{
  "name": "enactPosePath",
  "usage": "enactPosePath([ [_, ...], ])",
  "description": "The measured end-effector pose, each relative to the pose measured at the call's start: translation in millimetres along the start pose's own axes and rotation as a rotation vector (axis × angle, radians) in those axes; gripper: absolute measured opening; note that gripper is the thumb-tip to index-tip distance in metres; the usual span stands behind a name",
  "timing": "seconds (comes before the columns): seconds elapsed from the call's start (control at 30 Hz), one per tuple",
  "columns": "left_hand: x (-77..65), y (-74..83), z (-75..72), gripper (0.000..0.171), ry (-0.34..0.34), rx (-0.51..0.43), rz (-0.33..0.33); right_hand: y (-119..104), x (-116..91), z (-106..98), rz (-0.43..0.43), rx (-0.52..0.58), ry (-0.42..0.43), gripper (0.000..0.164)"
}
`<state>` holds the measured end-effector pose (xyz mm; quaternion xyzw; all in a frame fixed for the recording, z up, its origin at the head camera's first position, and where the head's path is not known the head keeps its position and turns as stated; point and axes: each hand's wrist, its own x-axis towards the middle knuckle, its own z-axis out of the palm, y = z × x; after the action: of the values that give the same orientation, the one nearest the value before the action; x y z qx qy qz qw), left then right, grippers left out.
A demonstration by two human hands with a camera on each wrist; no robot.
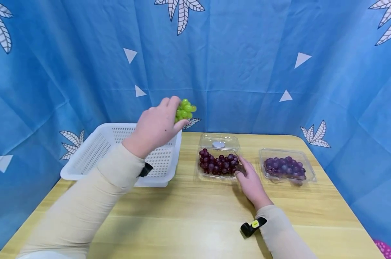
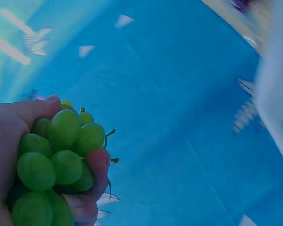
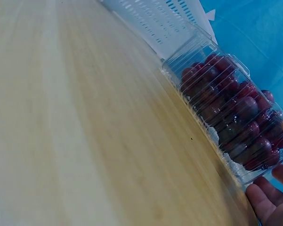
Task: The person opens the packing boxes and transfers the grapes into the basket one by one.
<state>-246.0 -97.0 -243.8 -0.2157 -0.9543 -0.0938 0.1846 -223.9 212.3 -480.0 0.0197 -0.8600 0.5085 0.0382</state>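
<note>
My left hand (image 1: 160,120) grips a bunch of green grapes (image 1: 185,109), raised above the back right rim of the white plastic basket (image 1: 173,169). In the left wrist view, fingers and thumb curl round the green grapes (image 2: 63,165), and a few short stems poke out. On the table, a clear plastic clamshell box (image 1: 211,177) stands with its lid (image 1: 210,139) tipped back, holding dark red grapes (image 1: 216,163). My right hand (image 1: 252,182) holds this box at its right end. The right wrist view shows fingers (image 3: 261,197) at the box's lower corner, partly cut off by the frame.
A second clear clamshell box (image 1: 307,162) of purple grapes (image 1: 284,167) stands to the right of my right hand. The wooden table (image 1: 195,219) meets a blue patterned curtain (image 1: 241,54) at the back and sides.
</note>
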Motion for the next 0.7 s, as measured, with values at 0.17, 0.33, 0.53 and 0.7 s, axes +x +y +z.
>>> enactPosePath([
  [0.17,7.1,-29.1,0.6,0.053,-0.057,0.067,-0.054,1.0,0.8,2.4,0.002,0.007,0.001,0.065],
  [0.33,18.8,-50.7,3.8,0.053,-0.101,0.103,-0.104,2.0,2.2,1.4,-0.015,-0.001,0.012,0.065],
  [0.53,29.0,-65.2,17.3,0.052,-0.206,0.124,-0.163,3.3,0.9,3.2,-0.005,0.008,0.007,0.065],
  [0.7,34.9,-67.4,26.3,0.053,-0.277,0.133,-0.179,2.7,1.1,3.4,0.004,-0.005,0.005,0.065],
])
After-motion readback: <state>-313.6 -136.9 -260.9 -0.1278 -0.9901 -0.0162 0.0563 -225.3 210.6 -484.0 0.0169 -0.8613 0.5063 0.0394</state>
